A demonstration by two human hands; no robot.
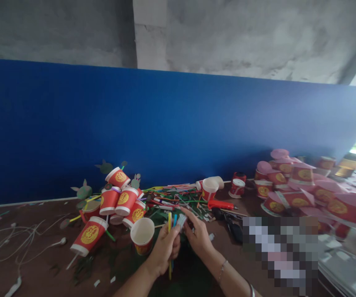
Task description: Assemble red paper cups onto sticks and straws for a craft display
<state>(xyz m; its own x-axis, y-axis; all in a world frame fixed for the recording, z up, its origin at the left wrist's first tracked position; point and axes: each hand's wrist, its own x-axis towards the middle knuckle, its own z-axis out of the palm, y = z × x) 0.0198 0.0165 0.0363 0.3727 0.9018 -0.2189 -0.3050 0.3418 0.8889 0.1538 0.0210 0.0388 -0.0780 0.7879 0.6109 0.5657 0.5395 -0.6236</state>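
My left hand (166, 243) is closed around a yellow straw (169, 270) and a blue straw (174, 220), both held upright. Just beside their upper ends is a small pale, shiny piece (182, 220); its exact kind is hard to make out. The thumb and forefinger of my right hand (199, 235) close on that piece, touching it next to the left fingertips. A paper cup (142, 236) stands upright, mouth up, just left of my left hand. Behind both hands lie loose coloured straws (172, 188) and several pens (164, 202).
Red paper cups (90, 232) with rabbit cut-outs (82, 189) pile up at left, near white earphones (62, 241). Beyond my right hand lie a red glue gun (221, 204) and black keys (235, 229). Pink-topped cups (302, 175) heap at right. A blue panel (178, 128) stands behind.
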